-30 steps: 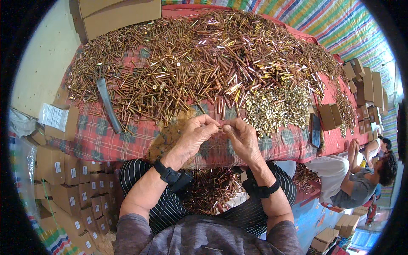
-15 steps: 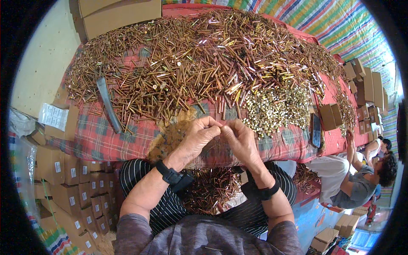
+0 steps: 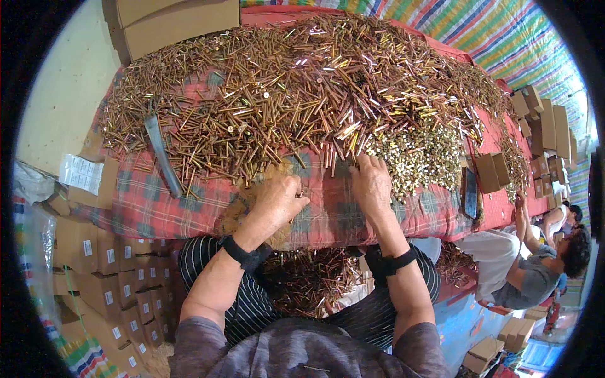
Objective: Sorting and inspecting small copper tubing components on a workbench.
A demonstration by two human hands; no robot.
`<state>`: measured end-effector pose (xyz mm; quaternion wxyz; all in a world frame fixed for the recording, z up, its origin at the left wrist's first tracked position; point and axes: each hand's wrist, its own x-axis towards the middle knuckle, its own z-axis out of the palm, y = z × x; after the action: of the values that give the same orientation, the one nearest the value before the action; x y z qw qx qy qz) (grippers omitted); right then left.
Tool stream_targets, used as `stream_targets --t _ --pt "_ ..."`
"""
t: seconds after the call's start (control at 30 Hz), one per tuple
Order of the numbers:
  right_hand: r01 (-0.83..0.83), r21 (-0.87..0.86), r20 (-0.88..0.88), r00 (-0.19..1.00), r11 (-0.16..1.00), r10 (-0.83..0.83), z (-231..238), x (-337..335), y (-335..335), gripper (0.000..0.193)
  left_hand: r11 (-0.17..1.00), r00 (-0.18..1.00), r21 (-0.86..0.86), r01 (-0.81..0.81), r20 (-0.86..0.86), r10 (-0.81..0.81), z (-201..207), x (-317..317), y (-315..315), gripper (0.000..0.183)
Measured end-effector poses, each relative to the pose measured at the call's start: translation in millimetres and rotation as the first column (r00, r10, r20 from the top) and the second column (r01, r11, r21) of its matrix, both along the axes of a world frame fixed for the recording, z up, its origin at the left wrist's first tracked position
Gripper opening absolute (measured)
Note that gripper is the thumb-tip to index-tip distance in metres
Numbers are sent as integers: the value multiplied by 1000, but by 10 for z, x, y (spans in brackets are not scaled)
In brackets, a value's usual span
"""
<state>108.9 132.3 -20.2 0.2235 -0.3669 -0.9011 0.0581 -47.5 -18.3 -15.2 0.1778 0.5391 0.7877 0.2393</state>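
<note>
My left hand [image 3: 277, 200] is above the near part of the plaid cloth [image 3: 208, 211], its fingers curled in and the thumb pointing right. Whatever it may hold is hidden in the curl. Farther forward, my right hand [image 3: 370, 184] has bent fingers, with the tips at the near edge of the heap of long copper-gold metal rods [image 3: 283, 107]. Anything pinched there is covered by the fingers. Just right of that hand lies a pile of small gold-coloured metal pieces [image 3: 425, 160]. A few rods [image 3: 331, 159] lie side by side between my hands.
A curved grey strip [image 3: 162, 157] lies on the left of the cloth. Cardboard boxes [image 3: 94, 252] are stacked at lower left, with a larger box [image 3: 183, 28] behind. More rods [image 3: 309, 283] lie below the table edge between my legs. Another person [image 3: 529, 268] sits at the right.
My hands were together at the middle, fingertips touching. They have parted: the left moved left and nearer, the right moved right and forward to the edge of the rods.
</note>
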Motion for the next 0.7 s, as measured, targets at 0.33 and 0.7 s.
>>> stream_targets --t 0.33,0.7 --pt "-140 -664 -374 913 735 -163 272 -89 -259 36 897 471 198 -394 882 12 -43 101 103 39" --pt "-573 -779 -587 522 255 -619 181 0 -485 24 859 21 113 -500 993 -119 -46 183 137 13"
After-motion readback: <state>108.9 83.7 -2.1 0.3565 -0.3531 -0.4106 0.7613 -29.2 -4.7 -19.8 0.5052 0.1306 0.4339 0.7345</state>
